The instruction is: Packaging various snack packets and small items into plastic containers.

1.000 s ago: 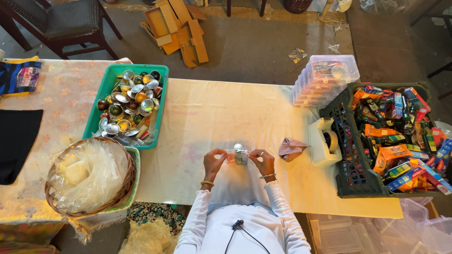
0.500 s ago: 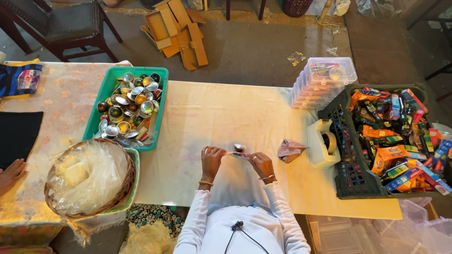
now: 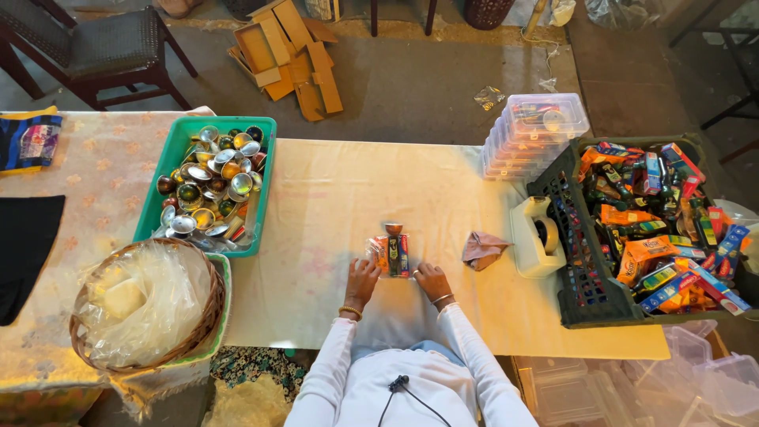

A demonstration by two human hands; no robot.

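Note:
A small clear packet (image 3: 392, 255) with orange and blue items inside lies flat on the cream tablecloth (image 3: 332, 198) in front of me. A little metal cup (image 3: 393, 229) sits at its far end. My left hand (image 3: 362, 279) pinches the packet's near left corner. My right hand (image 3: 431, 278) pinches its near right corner. Both wrists wear bangles and both sleeves are white.
A green tray (image 3: 150, 225) of shiny metal bowls stands at left, with a wicker basket (image 3: 207, 316) lined with plastic below it. At right are a crumpled pink wrapper (image 3: 482, 249), a white tape dispenser (image 3: 536, 237), stacked clear boxes (image 3: 534, 130) and a black crate (image 3: 581, 304) of snack packets.
My hands were raised, working a small shiny item between the fingers. They have lowered, and the packet with the metal cup now lies flat on the table between them.

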